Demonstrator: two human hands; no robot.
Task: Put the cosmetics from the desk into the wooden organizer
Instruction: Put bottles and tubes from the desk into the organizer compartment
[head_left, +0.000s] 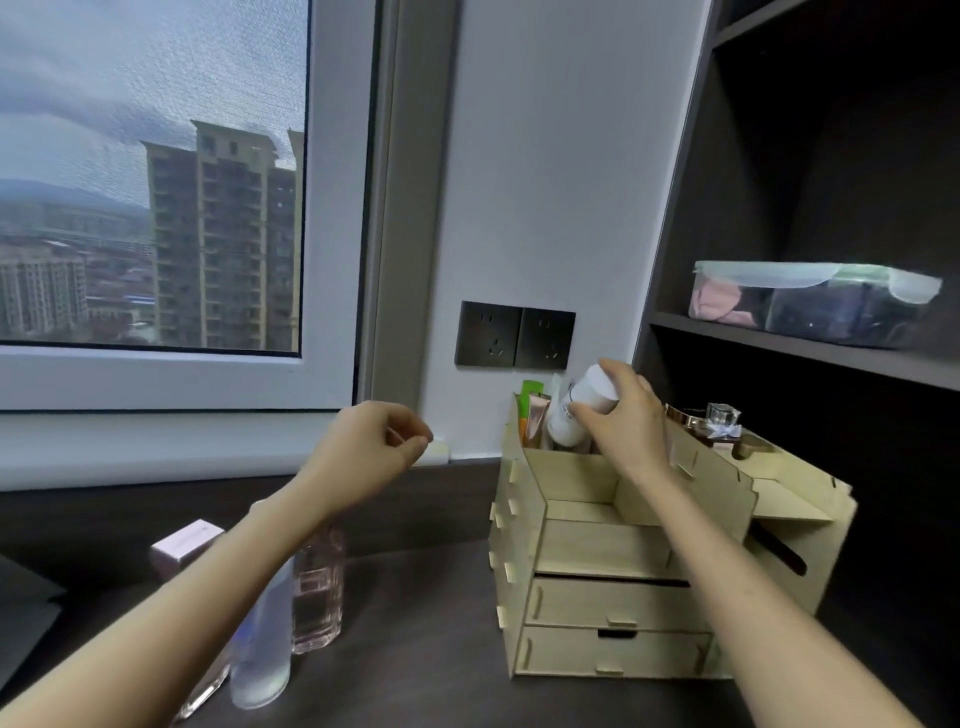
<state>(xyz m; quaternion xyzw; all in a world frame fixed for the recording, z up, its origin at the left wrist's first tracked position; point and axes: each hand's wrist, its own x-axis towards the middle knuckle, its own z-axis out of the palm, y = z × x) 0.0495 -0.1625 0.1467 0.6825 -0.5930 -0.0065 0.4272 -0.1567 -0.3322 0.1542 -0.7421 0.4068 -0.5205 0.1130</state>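
The pale wooden organizer (613, 597) stands on the dark desk (426, 623) at the right, with two drawers low in front and open compartments on top. My right hand (628, 415) grips a white bottle (587, 402), tilted, its lower end in the back-left top compartment beside a green tube (531, 391) and a rose-gold tube (535, 421). My left hand (374, 447) hovers loosely curled and holds nothing. Under my left forearm stand a pink glass bottle (318, 597), a frosted clear bottle (262, 649) and a pink-capped bottle (184, 543).
Perfume bottles (719, 423) sit in the organizer's back-right compartment. A dark shelf unit at the right holds a lidded plastic box (810, 304). Black wall sockets (514, 336) are behind the organizer. A window fills the left.
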